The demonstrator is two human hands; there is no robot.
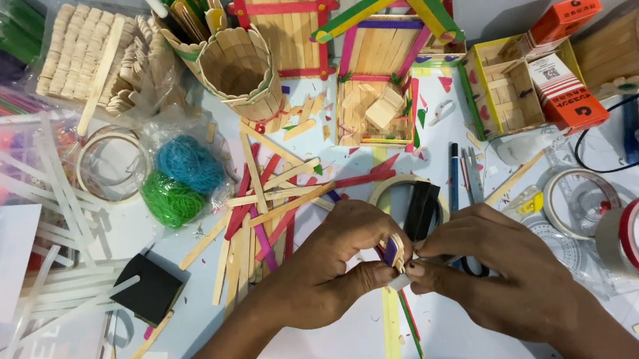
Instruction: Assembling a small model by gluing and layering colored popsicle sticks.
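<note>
Cluttered table (335, 355), both hands (412, 271) w/ stick bundle (394, 251)

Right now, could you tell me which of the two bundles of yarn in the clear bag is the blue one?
The blue yarn bundle is the upper one, farther from the hands; the green yarn bundle lies below it, toward the black block.

Head-worn view, steeply down, close.

Bright, even overhead light fills the white table (335, 355), with soft short shadows beneath the left hand (327, 267) and right hand (489, 272). Focus is sharp around the hands; far above them the corners bend and soften slightly, and plastic wrappings up to the left glare faintly.
</note>
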